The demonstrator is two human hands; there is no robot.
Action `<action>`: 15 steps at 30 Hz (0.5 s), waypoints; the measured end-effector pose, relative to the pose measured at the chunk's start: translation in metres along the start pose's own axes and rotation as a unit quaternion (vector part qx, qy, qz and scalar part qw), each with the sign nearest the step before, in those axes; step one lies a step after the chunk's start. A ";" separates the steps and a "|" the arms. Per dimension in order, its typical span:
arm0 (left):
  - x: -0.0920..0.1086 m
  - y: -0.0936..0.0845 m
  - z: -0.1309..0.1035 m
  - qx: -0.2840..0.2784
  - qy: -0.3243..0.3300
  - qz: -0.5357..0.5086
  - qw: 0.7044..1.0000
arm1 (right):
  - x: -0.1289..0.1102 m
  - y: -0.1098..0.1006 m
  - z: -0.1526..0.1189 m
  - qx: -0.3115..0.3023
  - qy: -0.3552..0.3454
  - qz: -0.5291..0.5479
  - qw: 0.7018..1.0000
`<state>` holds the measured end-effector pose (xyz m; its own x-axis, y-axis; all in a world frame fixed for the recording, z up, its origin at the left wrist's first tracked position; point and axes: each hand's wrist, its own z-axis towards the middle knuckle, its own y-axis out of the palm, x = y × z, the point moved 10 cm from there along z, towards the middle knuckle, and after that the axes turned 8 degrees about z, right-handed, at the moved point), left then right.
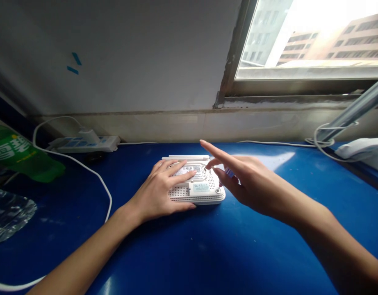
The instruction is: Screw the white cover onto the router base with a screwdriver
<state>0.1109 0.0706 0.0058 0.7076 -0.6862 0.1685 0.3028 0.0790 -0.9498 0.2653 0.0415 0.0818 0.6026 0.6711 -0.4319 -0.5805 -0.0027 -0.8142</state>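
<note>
A white router (204,196) lies on the blue table with its vented, labelled underside up. A long white antenna (185,157) runs along its far edge. My left hand (161,184) is spread flat over the router's left part, its thumb along the front edge. Over the right end is my right hand (241,174), index finger stretched out, thumb and another finger near the casing. In its curled fingers sits a small blue-and-white thing (229,172), mostly hidden, its kind unclear. Whether these fingertips touch the router I cannot tell.
At left stand a green bottle (26,157) and a clear plastic bottle (10,215). A white cable (96,176) crosses the table from a power strip (87,143). A metal pole (351,110) wrapped with cable rises at right, beside a white object (361,146).
</note>
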 end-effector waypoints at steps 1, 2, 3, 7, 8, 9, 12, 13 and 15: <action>0.000 0.000 0.000 0.000 0.001 0.002 1.000 | 0.001 0.000 0.000 -0.015 0.005 0.013 1.000; 0.000 0.001 0.000 0.001 0.001 0.003 1.000 | 0.001 0.001 0.001 -0.028 0.009 0.027 0.999; 0.000 0.001 0.000 0.003 0.002 0.004 1.000 | 0.000 0.001 0.002 -0.036 0.012 0.033 0.999; -0.001 0.000 0.000 0.009 0.004 0.008 1.000 | 0.006 0.001 0.012 -0.019 0.041 0.018 0.999; -0.001 0.000 -0.001 0.010 0.004 0.007 1.000 | 0.009 0.001 0.014 -0.015 0.051 0.022 0.998; -0.001 0.000 -0.001 0.011 0.005 0.006 1.000 | 0.012 0.002 0.016 -0.021 0.058 0.028 0.998; 0.000 -0.001 -0.001 0.016 0.006 0.000 1.000 | 0.014 0.011 0.019 -0.091 0.047 0.026 0.994; 0.000 -0.001 -0.001 0.016 0.006 -0.001 1.000 | 0.012 0.011 0.019 -0.108 0.031 0.022 0.993; 0.000 -0.002 -0.001 0.016 0.003 -0.002 1.000 | 0.006 0.009 0.019 -0.127 -0.001 0.015 0.992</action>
<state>0.1098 0.0700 0.0073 0.7033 -0.6902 0.1703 0.3258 0.1000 -0.9401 0.2535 0.0594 0.0794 0.5854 0.6697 -0.4569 -0.4420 -0.2089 -0.8724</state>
